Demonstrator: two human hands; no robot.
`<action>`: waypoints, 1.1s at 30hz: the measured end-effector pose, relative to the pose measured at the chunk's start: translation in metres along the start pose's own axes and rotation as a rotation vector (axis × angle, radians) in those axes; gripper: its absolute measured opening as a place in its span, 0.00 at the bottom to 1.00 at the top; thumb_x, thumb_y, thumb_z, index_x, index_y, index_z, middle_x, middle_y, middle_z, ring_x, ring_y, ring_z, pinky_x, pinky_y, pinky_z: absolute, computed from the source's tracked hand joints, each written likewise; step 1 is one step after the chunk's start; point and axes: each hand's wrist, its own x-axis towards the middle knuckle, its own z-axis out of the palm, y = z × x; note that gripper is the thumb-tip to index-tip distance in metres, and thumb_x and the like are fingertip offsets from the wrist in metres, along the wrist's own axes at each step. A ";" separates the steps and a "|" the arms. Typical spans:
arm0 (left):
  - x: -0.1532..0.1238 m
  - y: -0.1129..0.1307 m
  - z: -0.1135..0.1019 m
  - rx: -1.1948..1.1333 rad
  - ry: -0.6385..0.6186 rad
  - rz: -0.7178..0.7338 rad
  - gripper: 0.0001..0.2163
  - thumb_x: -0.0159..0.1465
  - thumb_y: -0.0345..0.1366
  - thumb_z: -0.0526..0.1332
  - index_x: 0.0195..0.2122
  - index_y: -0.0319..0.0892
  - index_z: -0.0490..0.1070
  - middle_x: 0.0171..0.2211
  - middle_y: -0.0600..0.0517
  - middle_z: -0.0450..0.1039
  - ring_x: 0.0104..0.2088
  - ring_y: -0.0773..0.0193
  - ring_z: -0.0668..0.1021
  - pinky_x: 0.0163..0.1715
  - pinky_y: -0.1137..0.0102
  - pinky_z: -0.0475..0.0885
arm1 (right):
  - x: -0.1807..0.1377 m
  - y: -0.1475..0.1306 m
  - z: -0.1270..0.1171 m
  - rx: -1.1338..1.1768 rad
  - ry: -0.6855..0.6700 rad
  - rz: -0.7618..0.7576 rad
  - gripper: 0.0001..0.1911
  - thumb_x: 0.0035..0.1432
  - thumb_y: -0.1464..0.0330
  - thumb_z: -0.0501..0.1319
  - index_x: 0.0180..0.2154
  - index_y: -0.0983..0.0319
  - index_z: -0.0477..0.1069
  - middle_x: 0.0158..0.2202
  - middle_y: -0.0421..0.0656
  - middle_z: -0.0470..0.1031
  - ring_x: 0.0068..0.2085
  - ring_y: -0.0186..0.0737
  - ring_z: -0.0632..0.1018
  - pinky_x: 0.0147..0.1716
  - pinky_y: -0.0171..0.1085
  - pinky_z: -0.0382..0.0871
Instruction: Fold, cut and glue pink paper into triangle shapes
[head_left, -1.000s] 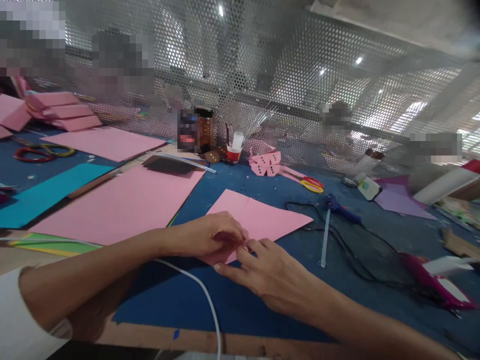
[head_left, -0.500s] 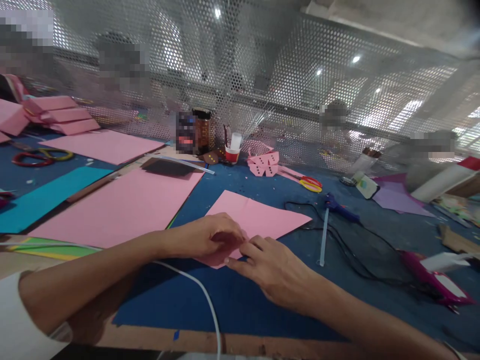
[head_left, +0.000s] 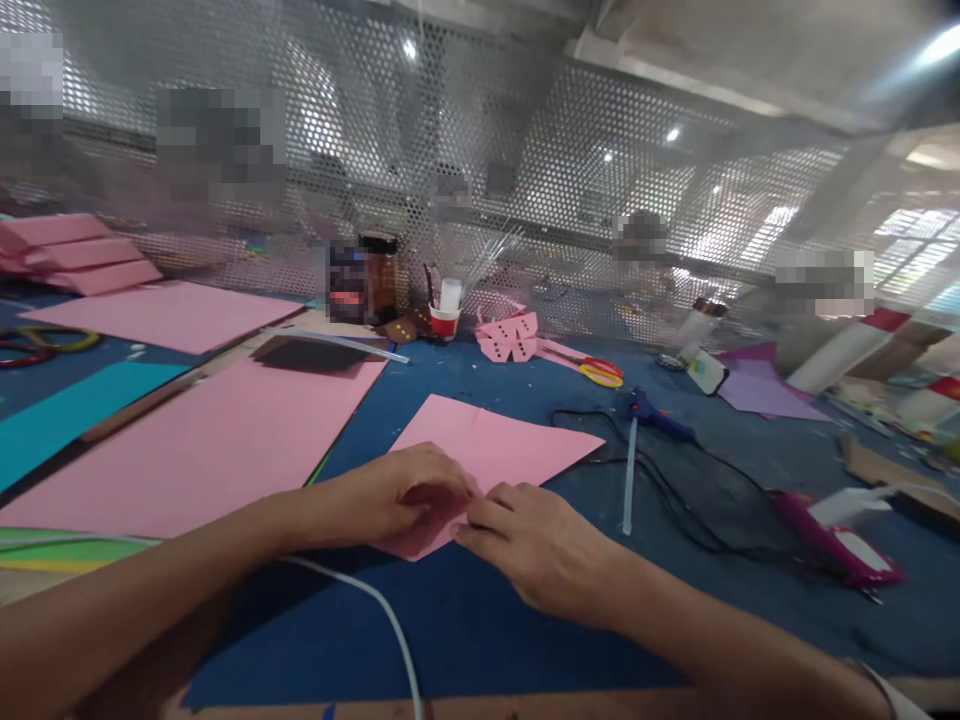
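A folded sheet of pink paper [head_left: 495, 445] lies on the dark blue table in front of me. My left hand [head_left: 416, 490] curls over its near left part, the fingers closed on the paper near its front edge. From the right, my right hand [head_left: 532, 540] meets it there, thumb and fingers pinching the same edge. The two sets of fingertips almost touch, and they hide the part of the paper between them. To the right of the paper lies a blue glue gun [head_left: 660, 415] with a clear glue stick [head_left: 630, 475] standing out from it.
Large pink sheets [head_left: 225, 430] and a teal sheet [head_left: 82, 410] cover the left. Behind are a pink paper butterfly [head_left: 508, 335], scissors [head_left: 600, 372], a red cup [head_left: 444, 322] and a perforated metal screen [head_left: 480, 130]. A magenta power strip [head_left: 832, 540] and black cables lie right; a white cable [head_left: 375, 600] runs in front.
The camera view has turned a little, so the scene sits further left and slightly lower. Both hands stay pinched on the pink paper, with only slight finger movement.
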 end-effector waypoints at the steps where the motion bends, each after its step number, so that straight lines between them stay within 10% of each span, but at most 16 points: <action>1: 0.000 0.001 0.000 0.001 0.005 0.001 0.22 0.62 0.18 0.56 0.53 0.46 0.74 0.53 0.52 0.76 0.54 0.62 0.74 0.57 0.68 0.66 | -0.001 0.001 0.000 0.013 0.018 0.009 0.18 0.66 0.74 0.54 0.56 0.63 0.67 0.48 0.49 0.74 0.47 0.46 0.71 0.44 0.43 0.67; 17: -0.002 0.010 0.000 0.044 -0.055 -0.057 0.16 0.62 0.32 0.67 0.50 0.50 0.74 0.56 0.50 0.71 0.59 0.56 0.69 0.60 0.63 0.64 | 0.009 0.020 0.015 0.216 0.242 0.439 0.11 0.61 0.60 0.65 0.38 0.60 0.69 0.39 0.42 0.73 0.43 0.43 0.71 0.42 0.41 0.61; 33: -0.002 0.018 -0.003 0.133 -0.145 -0.067 0.16 0.65 0.29 0.64 0.51 0.56 0.77 0.57 0.49 0.68 0.60 0.53 0.68 0.60 0.60 0.65 | 0.004 0.032 0.010 0.312 0.231 0.473 0.06 0.55 0.73 0.61 0.37 0.60 0.69 0.38 0.40 0.73 0.42 0.40 0.71 0.44 0.40 0.60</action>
